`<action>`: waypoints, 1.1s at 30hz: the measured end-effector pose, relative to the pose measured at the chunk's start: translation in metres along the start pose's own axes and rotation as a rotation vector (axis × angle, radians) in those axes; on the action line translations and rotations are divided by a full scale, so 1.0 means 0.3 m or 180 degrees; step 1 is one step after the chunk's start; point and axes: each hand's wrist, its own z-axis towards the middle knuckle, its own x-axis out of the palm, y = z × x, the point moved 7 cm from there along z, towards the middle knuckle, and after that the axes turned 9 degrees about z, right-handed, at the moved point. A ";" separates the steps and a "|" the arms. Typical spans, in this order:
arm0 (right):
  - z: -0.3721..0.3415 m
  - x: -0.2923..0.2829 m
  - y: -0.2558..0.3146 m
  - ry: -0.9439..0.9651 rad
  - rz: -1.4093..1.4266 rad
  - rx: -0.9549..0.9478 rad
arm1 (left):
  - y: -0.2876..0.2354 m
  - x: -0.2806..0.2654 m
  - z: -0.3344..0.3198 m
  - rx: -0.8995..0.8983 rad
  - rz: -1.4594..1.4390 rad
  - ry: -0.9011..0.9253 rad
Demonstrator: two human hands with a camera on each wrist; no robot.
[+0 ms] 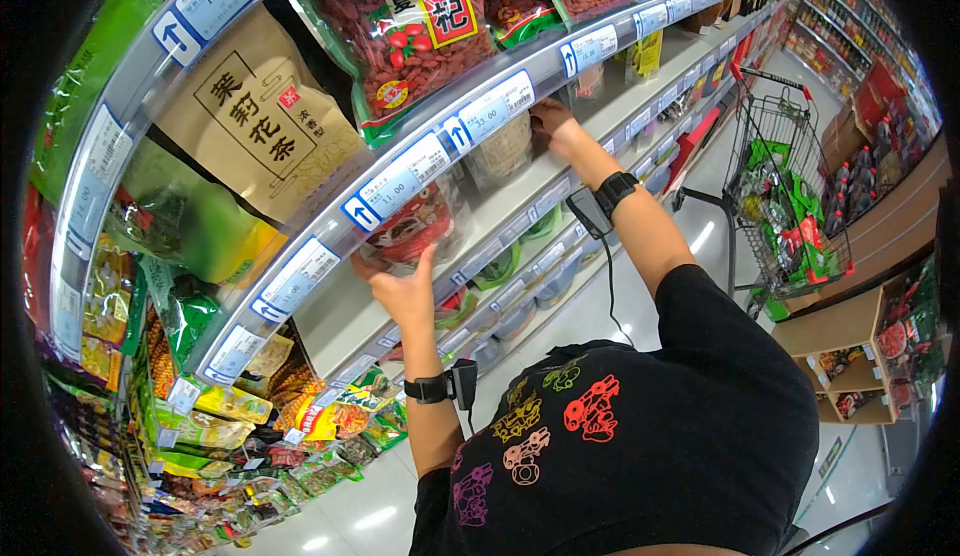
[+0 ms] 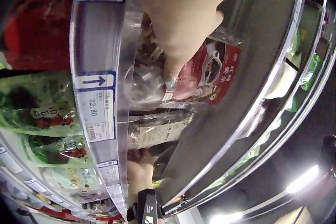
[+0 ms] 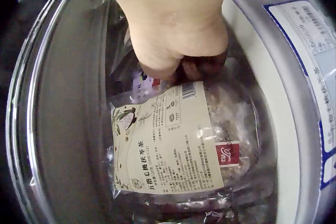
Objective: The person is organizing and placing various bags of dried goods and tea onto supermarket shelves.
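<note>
In the head view my left hand (image 1: 402, 294) is at the near edge of a red-labelled clear bag (image 1: 412, 226), thumb raised along its front. The left wrist view shows that hand (image 2: 178, 29) gripping the plastic of the red bag (image 2: 223, 71). Farther along the same shelf, my right hand (image 1: 562, 134) reaches under the upper shelf's lip beside a clear tea bag with a cream label (image 1: 500, 148). In the right wrist view the right hand (image 3: 181, 40) has its fingers curled at the end of the cream-labelled bag (image 3: 168, 140); I cannot tell whether they hold it.
A price-tag rail (image 1: 440, 161) runs just above both hands. Bags of red goji berries (image 1: 425, 56) and a tan jasmine tea bag (image 1: 265, 116) stand on the upper shelf. A loaded shopping cart (image 1: 785, 186) stands at right. A purple-labelled packet (image 3: 143, 88) lies behind the right hand.
</note>
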 end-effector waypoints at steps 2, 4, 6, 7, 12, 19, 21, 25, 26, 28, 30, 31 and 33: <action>-0.008 0.009 0.002 0.0025 0.0064 -0.0068 | 0.010 0.003 -0.002 -0.0074 0.0082 0.0013; -0.004 0.011 -0.007 0.0112 0.0148 -0.0151 | 0.012 0.003 0.000 -0.0078 0.0292 0.0035; -0.033 0.020 0.002 0.0047 0.0079 -0.0132 | 0.015 0.005 0.004 -0.0016 0.0271 -0.0003; -0.051 0.033 0.011 0.0010 0.0046 -0.0128 | 0.014 0.009 0.004 0.0021 0.0257 -0.0017; -0.129 0.127 0.015 0.0074 -0.0084 0.0036 | -0.012 0.005 0.003 -0.0081 0.0353 0.0042; -0.157 0.124 -0.009 -0.0500 -0.0946 -0.0311 | -0.050 -0.007 0.009 0.0354 0.0404 -0.0072; -0.197 0.139 0.011 -0.0588 -0.1058 -0.0329 | -0.070 -0.030 -0.012 0.0830 0.0852 -0.0477; -0.227 0.118 0.053 -0.0834 -0.1737 -0.0737 | -0.090 -0.070 -0.092 0.1157 0.0623 -0.0886; -0.230 0.106 0.072 -0.0823 -0.1900 -0.1145 | -0.115 -0.070 -0.114 0.1302 0.0601 -0.0762; -0.266 0.078 0.103 -0.0999 -0.2256 -0.1720 | -0.131 -0.032 -0.186 0.1447 0.0254 -0.0315; -0.400 0.163 0.191 -0.1089 -0.2047 -0.1731 | -0.126 0.079 -0.278 0.1532 -0.0263 0.0712; -0.452 0.172 0.205 -0.1093 -0.1919 -0.1944 | -0.141 0.143 -0.337 0.1598 -0.0452 0.1420; -0.551 0.140 0.199 -0.1057 -0.1955 -0.2393 | -0.194 0.249 -0.465 0.1958 -0.0513 0.2509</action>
